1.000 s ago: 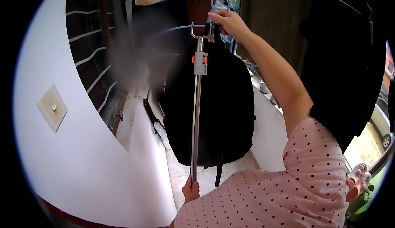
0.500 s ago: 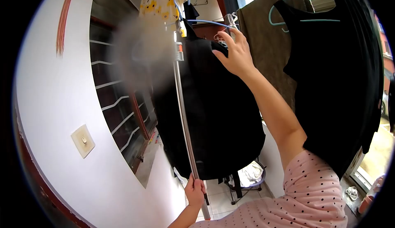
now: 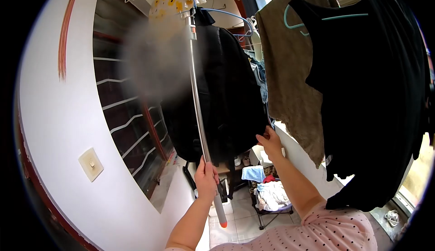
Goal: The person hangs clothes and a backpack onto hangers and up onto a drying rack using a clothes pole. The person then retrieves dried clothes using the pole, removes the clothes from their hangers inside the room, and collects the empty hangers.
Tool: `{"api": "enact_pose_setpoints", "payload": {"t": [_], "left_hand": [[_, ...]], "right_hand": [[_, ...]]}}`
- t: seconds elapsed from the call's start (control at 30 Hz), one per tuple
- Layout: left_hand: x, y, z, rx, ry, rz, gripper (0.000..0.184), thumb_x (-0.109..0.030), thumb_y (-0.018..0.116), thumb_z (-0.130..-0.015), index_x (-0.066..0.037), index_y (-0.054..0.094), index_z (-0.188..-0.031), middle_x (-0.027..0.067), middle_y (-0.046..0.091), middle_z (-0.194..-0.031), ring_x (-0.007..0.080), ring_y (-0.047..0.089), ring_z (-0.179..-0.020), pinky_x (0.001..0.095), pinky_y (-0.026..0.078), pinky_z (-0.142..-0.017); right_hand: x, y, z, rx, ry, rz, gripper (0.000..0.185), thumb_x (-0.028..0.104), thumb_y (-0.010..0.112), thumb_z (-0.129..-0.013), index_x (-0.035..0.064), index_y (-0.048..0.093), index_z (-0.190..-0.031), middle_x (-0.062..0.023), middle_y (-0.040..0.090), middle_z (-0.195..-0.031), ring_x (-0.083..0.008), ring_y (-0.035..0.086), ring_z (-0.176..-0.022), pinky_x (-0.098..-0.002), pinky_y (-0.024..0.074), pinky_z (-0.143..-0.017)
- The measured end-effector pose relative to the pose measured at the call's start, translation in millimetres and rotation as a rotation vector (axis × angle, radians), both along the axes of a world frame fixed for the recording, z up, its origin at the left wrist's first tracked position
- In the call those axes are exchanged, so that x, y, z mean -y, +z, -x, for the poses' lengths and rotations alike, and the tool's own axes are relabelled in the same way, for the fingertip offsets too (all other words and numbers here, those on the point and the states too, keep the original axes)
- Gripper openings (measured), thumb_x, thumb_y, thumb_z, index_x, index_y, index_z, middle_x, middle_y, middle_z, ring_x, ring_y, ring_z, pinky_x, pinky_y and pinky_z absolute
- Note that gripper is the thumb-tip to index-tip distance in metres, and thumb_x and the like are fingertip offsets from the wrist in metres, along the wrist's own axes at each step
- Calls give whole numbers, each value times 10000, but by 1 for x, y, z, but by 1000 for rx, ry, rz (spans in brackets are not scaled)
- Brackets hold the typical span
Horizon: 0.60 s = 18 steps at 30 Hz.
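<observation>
Bare metal is shining along the pole (image 3: 197, 97), which is standing slightly tilted before you. Your left hand (image 3: 207, 177) is gripping its lower part, fingers and thumb wrapping around the shaft. Directly behind the pole, the black item (image 3: 231, 106) is hanging, with a blue hanger (image 3: 233, 15) showing at its top. To the pole's right, your right hand (image 3: 270, 144) is touching the item's lower edge; its fingers are curling there, though I cannot tell whether they are pinching it.

Around the pole's lower end, pale floor tiles (image 3: 233, 228) are spreading out, and to its right a low stand (image 3: 261, 220) is holding white cloth (image 3: 272, 195). Left of the pole, a white wall (image 3: 54, 124) is carrying a light switch (image 3: 91, 164) and a red tassel (image 3: 62, 47), and a barred window (image 3: 120, 110) is filling the space between. Well right of the pole, a brown cloth (image 3: 290, 78) and a black top (image 3: 362, 87) are hanging.
</observation>
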<state>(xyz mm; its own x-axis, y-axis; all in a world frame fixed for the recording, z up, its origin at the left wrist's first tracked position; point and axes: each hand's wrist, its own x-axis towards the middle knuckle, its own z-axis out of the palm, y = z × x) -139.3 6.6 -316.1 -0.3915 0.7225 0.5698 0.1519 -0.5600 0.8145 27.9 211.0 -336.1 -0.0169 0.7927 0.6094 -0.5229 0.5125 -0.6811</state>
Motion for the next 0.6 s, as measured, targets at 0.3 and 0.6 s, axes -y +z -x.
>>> {"api": "enact_pose_setpoints", "payload": {"t": [0.3,0.6], "left_hand": [[-51,53,-56,-82,-232,-92,476,-99,423,-947,-113,307,-1409,-1,445,-719,53,405,-494,191,379,-431],[-140,132,-91,-12,-445,-151,425,-113,421,-954,-128,356,-1374,5,431,-688,64,395,-467,210,366,-396]], "right_hand": [[-13,79,-58,-88,-580,-133,263,138,539,-850,-38,594,-1037,-50,548,-615,-110,498,-542,-290,410,-536],[-33,161,-91,-138,-804,-428,251,130,584,-838,-40,604,-1021,-79,554,-692,-109,495,-559,-271,406,-518]]}}
